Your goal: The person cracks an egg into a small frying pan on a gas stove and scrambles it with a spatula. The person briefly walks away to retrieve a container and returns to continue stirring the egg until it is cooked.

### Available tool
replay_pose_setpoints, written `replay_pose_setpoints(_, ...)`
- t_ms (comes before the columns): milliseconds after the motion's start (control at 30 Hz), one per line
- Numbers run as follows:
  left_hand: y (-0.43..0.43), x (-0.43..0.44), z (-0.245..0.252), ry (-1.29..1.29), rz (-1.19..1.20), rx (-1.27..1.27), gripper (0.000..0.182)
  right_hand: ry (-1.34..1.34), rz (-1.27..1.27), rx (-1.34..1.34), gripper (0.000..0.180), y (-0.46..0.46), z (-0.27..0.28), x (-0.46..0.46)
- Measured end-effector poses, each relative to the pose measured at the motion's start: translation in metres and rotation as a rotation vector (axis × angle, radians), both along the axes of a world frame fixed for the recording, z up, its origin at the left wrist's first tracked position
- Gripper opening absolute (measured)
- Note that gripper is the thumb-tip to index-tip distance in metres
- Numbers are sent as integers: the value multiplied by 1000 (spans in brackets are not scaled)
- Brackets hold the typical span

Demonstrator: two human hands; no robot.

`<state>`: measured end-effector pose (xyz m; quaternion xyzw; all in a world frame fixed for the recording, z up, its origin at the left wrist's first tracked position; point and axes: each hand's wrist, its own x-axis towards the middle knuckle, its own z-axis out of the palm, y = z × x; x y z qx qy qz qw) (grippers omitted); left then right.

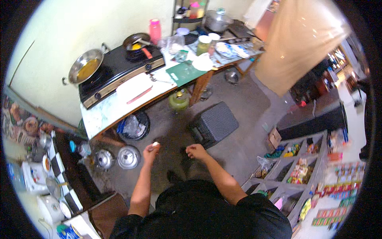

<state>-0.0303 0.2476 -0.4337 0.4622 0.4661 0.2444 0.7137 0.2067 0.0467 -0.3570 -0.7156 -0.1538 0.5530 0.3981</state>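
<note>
My left hand (150,153) is in front of my body, its fingers closed around a small white object (156,144) too blurred to name. Level with it, my right hand (197,151) has its fingers curled inward, and whether anything sits in them is unclear. Both hands are over the floor, apart from each other. A dark woven-textured stool (222,121) stands just beyond my right hand. Past my left hand, a black bin (143,131) with a plastic bag inside sits below the table edge.
A gas stove (115,76) on the table (98,119) holds a steel wok (86,67) and a dark frying pan (132,38). A green cutting board (186,73) lies alongside. Metal lids (129,156) rest at left; shelves (277,167) with packets stand right. A curtain (289,44) hangs behind.
</note>
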Motion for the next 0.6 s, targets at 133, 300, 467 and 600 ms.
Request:
replay_pose_setpoints(133,85,-16,-25,27,95,196,51,159,-214,-110,21,-83,-22,10)
replay_pose_setpoints(300,134,3,-47,505,-181,450,83,-41,-391,-200,22,-194,-37,21)
replay_pose_setpoints(467,40,35,-70,140,-584,282,6,53,-678,-269,18,-287,-63,14)
replay_pose_setpoints(600,-46,47,-83,508,-1383,204,16,205,-1004,-239,24,-353,-88,-5)
